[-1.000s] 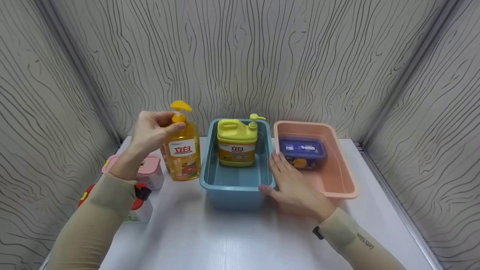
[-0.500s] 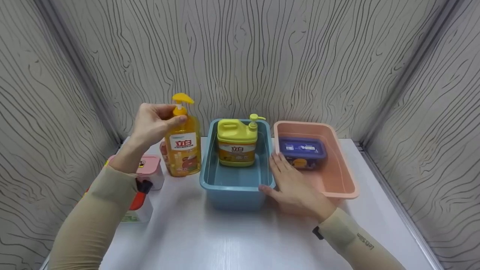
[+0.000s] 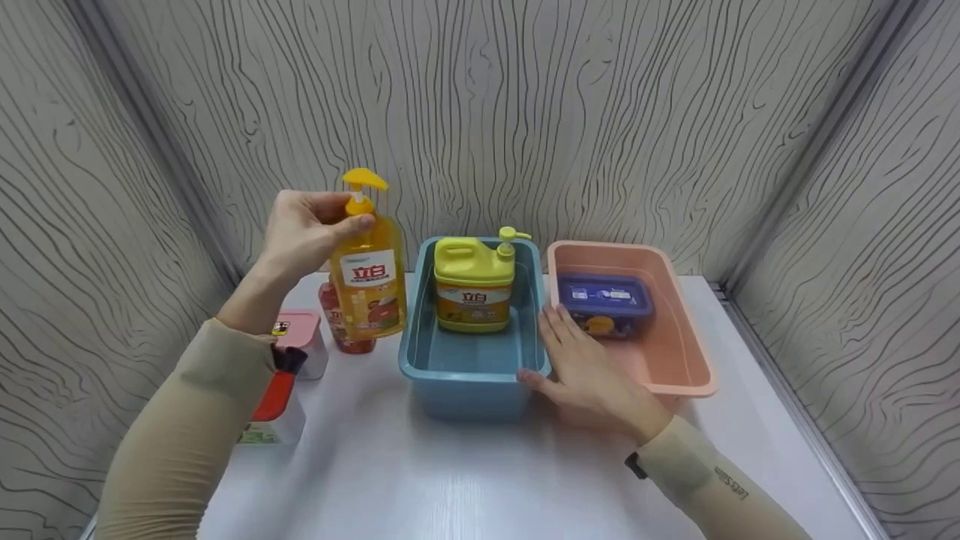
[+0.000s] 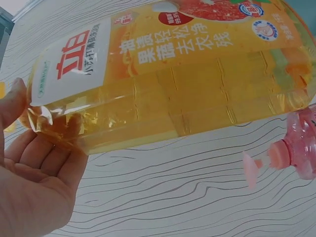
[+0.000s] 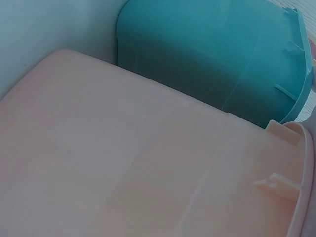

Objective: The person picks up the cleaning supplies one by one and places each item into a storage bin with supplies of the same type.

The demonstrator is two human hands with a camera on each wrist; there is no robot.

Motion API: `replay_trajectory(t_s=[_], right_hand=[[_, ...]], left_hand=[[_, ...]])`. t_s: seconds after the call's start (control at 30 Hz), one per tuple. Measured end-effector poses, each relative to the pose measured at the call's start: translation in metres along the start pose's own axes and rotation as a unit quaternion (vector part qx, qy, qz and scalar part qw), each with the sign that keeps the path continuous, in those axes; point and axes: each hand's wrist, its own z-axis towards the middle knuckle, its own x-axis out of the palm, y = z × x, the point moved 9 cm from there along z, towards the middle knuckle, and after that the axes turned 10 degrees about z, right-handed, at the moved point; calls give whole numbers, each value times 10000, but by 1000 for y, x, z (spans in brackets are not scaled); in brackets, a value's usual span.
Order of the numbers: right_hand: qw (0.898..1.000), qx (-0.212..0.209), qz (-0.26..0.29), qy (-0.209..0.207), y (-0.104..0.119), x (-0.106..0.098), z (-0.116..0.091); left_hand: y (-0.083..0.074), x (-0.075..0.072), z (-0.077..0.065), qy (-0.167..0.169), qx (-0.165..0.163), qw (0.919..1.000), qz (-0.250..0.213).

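Head: amber bottle seemingly aloft

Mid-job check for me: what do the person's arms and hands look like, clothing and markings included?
The left hand and right hand wear no gloves. The left sleeve and right sleeve are beige. A small black piece shows near each wrist. Dark lettering marks the right sleeve.

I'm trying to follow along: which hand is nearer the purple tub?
Right. The right hand is just beside the purple tub; the left hand is beyond the blue bin.
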Motion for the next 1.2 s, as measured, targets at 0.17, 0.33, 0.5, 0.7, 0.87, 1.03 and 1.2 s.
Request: replay_trajectory(t_s=[0.17,0.33,0.5,0.7,0.87,1.03,1.2], right_hand=[[10000,31,59,-19,0,-1,-2],[9998,123,135,-39,-1,-2,-5],[9998,128,131,-46,0,-2,-5],[9998,108,181,-34,-1,-1,-4],[9998,140,125,-24,-2,-1,-5],[9999,135,63,-29,-1,-2,-5],[9998,188,80,-26,-1,-2,-6]], left_hand=[[-8,2,4,-44,69,9999,-68],[-17,8,8,23,159,9998,-102],[-25,14,11,87,291,9993,-200],[-31,24,14,163,398,9984,-368],[-35,32,17,198,428,9980,-422],[-39,40,17,251,449,9969,-588],[-41,49,17,333,470,9958,-710]])
